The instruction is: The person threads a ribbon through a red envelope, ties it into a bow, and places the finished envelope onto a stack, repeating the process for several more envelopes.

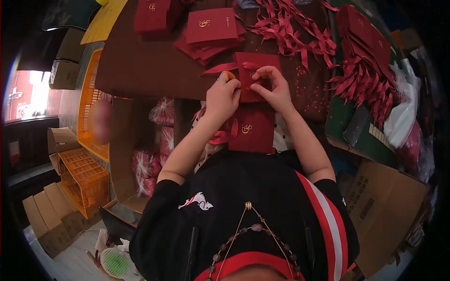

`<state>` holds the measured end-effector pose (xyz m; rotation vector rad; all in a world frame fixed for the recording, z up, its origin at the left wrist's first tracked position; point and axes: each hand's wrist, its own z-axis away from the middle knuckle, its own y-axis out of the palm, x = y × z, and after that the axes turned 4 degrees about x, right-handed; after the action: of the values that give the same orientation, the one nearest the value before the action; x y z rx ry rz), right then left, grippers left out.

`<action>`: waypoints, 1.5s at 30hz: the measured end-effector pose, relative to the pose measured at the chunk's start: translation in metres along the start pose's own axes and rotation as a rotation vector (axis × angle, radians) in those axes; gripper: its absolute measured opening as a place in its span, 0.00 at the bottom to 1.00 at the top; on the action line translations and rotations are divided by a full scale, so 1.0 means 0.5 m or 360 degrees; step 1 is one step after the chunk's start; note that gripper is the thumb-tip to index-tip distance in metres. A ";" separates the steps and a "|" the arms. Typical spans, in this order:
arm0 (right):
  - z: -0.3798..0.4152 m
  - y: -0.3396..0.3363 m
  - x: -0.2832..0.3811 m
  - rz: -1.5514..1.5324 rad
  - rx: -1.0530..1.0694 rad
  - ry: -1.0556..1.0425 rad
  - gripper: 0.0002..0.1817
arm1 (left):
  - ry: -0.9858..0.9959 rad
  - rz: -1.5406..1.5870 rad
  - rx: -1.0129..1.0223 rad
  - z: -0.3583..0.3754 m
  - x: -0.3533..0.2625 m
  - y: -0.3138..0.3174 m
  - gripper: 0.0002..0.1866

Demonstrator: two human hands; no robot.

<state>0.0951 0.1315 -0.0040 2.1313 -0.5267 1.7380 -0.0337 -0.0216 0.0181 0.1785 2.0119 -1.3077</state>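
Note:
A dark red pouch [258, 58] lies at the table's front edge, with red ribbon [219, 69] running out to its left. My left hand [224, 96] is closed at the pouch's left side, its thumb and fingers pinched together; what they hold is hidden. Something orange covers one of its fingertips. Over the pouch's right half is my right hand [274, 89], thumb and forefinger curved toward each other with a visible gap between the tips. A second red pouch [258, 133] with a gold logo rests on my lap below, a ribbon loop at its left.
Stacked red pouches [212, 28] lie farther back on the brown-covered table [136, 61]. Loose ribbons [293, 33] are heaped behind my right hand. More ribboned pouches [368, 42] lie at the right. Orange crates [84, 175] and cardboard boxes [382, 206] stand around me.

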 end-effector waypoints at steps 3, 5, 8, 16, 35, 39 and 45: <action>0.001 -0.013 -0.008 -0.0138 -0.0093 -0.0011 0.20 | 0.0029 -0.0301 0.0001 0.009 0.028 -0.021 0.04; 0.004 -0.019 -0.007 0.0409 -0.0214 -0.0026 0.20 | -0.0176 -0.0404 -0.0160 0.025 0.081 -0.070 0.04; 0.000 -0.019 -0.023 0.0425 -0.0175 -0.0002 0.20 | -0.0292 -0.0433 -0.0068 0.068 0.120 -0.116 0.04; -0.015 -0.049 0.008 -0.0253 -0.0181 0.0152 0.12 | 0.0530 -0.0468 0.0176 0.055 0.008 -0.068 0.41; -0.001 -0.239 0.091 0.2043 -0.0107 0.0041 0.05 | -0.0084 0.0530 -0.0307 -0.076 0.001 -0.063 0.16; -0.008 -0.185 0.137 0.1711 -0.0380 -0.0460 0.05 | -0.0073 0.0094 -0.0222 -0.106 0.014 -0.021 0.26; 0.007 -0.169 0.145 0.1233 -0.0460 0.0030 0.06 | -0.0010 -0.0250 -0.0289 -0.031 -0.018 -0.058 0.25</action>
<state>0.1522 0.1985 0.0643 1.8086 -1.6517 1.8622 -0.0487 -0.0200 0.0488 -0.0699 2.1617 -1.2086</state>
